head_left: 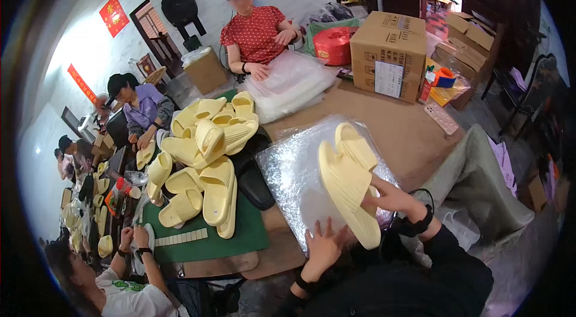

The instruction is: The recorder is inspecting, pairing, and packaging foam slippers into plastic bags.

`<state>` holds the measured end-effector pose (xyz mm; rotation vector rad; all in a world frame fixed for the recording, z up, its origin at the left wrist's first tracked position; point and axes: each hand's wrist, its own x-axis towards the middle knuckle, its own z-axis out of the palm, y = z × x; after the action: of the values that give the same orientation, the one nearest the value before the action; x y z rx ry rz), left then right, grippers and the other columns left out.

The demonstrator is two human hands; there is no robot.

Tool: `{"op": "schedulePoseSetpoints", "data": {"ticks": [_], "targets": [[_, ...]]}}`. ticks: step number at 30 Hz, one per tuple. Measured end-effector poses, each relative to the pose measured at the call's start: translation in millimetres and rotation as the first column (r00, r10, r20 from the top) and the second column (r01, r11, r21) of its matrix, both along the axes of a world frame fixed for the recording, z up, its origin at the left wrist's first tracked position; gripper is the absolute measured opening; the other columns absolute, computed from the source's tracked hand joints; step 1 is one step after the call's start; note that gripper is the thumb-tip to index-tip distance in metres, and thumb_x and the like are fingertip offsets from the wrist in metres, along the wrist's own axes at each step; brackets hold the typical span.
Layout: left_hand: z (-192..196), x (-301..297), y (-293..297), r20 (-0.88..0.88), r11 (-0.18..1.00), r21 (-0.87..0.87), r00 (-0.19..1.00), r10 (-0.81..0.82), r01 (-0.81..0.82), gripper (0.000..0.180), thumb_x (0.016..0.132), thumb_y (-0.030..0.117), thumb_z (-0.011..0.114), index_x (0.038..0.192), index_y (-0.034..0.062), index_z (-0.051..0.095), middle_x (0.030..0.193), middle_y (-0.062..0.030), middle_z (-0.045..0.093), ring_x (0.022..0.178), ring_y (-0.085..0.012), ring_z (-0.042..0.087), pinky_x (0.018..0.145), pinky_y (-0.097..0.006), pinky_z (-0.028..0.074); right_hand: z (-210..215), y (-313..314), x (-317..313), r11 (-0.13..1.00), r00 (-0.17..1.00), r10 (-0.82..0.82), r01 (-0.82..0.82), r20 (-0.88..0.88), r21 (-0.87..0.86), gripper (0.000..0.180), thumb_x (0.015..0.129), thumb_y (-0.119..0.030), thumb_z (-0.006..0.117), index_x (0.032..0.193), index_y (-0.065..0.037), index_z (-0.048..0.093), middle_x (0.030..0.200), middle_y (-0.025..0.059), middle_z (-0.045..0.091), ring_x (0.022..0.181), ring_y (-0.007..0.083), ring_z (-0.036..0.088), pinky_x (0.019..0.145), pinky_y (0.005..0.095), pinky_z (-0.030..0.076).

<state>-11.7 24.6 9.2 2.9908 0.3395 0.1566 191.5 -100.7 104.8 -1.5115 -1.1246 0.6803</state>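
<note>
A pair of pale yellow slippers [348, 182] is in my right hand [390, 196], whose fingers close around their right side. The slippers are held together, tilted, above a stack of clear plastic bags [288, 176] on the table. Spread fingers of my left hand [326, 244] lie at the near edge of the bags, just left of the lower slipper. To the left, a heap of more yellow slippers [219, 194] rests on a green mat [240, 245]. A black slipper [255, 182] lies between the heap and the bags.
Across the table, a person in red [255, 32] handles a pile of clear bags [294, 92]. Others work at the left, including one in a white shirt [129, 293]. A cardboard box [387, 56], red twine roll [332, 46] and phone [441, 119] occupy the far right. Grey sacking [480, 185] is near my right arm.
</note>
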Motion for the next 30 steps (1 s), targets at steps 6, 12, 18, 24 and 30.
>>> {"op": "schedulePoseSetpoints", "data": {"ticks": [6, 12, 18, 24, 30], "targets": [[-28.6, 26.1, 9.2, 0.208, 0.461, -0.876, 0.973, 0.098, 0.141, 0.060, 0.082, 0.049, 0.053, 0.136, 0.0252, 0.041, 0.137, -0.0102, 0.044, 0.130, -0.0289, 0.034, 0.100, -0.060, 0.022, 4.6, -29.0, 5.4, 0.829, 0.863, 0.482, -0.504, -0.148, -0.240, 0.062, 0.083, -0.018, 0.067, 0.135, -0.001, 0.038, 0.137, 0.0123, 0.041, 0.126, 0.0194, 0.036, 0.105, 0.0326, 0.027], [-37.6, 32.5, 14.1, 0.216, 0.893, -0.449, 0.973, 0.079, 0.028, 0.068, 0.072, 0.047, 0.066, 0.130, 0.0146, 0.048, 0.135, -0.0123, 0.046, 0.121, -0.0351, 0.041, 0.093, -0.052, 0.033, 6.0, -48.2, 19.0, 0.834, 0.789, 0.527, -0.552, -0.316, 0.011, 0.052, 0.087, -0.010, 0.060, 0.133, 0.002, 0.040, 0.135, 0.0103, 0.045, 0.122, 0.0152, 0.041, 0.102, 0.0295, 0.033], [-3.5, 24.8, 32.6, 0.346, 0.922, -0.376, 0.937, 0.047, 0.093, 0.077, 0.068, 0.026, 0.068, 0.136, 0.0052, 0.037, 0.144, -0.0151, 0.033, 0.107, -0.0344, 0.045, 0.090, -0.047, 0.036, -0.2, -63.3, 17.0, 0.693, 0.701, 0.621, -0.700, -0.352, -0.173, 0.043, 0.088, -0.013, 0.058, 0.128, 0.000, 0.046, 0.123, 0.0081, 0.054, 0.112, 0.0137, 0.047, 0.095, 0.0277, 0.038], [18.7, 27.9, 29.9, 0.330, 0.994, -0.103, 0.944, 0.005, 0.031, 0.065, 0.074, 0.003, 0.055, 0.135, -0.0023, 0.035, 0.140, -0.0130, 0.039, 0.109, -0.0301, 0.047, 0.089, -0.043, 0.037, -7.3, -69.9, 2.3, 0.764, 0.861, 0.509, -0.461, -0.018, -0.451, 0.035, 0.092, -0.028, 0.051, 0.113, -0.001, 0.057, 0.100, 0.0166, 0.058, 0.095, 0.0264, 0.055, 0.084, 0.0339, 0.044], [45.5, 37.4, 20.3, 0.442, 0.987, -0.013, 0.886, -0.137, 0.159, 0.055, 0.077, 0.010, 0.053, 0.131, 0.0001, 0.043, 0.136, -0.0116, 0.044, 0.114, -0.0301, 0.046, 0.090, -0.044, 0.037, -0.1, -62.2, -5.7, 0.859, 0.748, 0.450, -0.212, 0.487, -0.466, 0.027, 0.086, -0.022, 0.052, 0.100, -0.001, 0.061, 0.090, 0.0160, 0.054, 0.091, 0.0316, 0.052, 0.090, 0.0402, 0.038]]}}
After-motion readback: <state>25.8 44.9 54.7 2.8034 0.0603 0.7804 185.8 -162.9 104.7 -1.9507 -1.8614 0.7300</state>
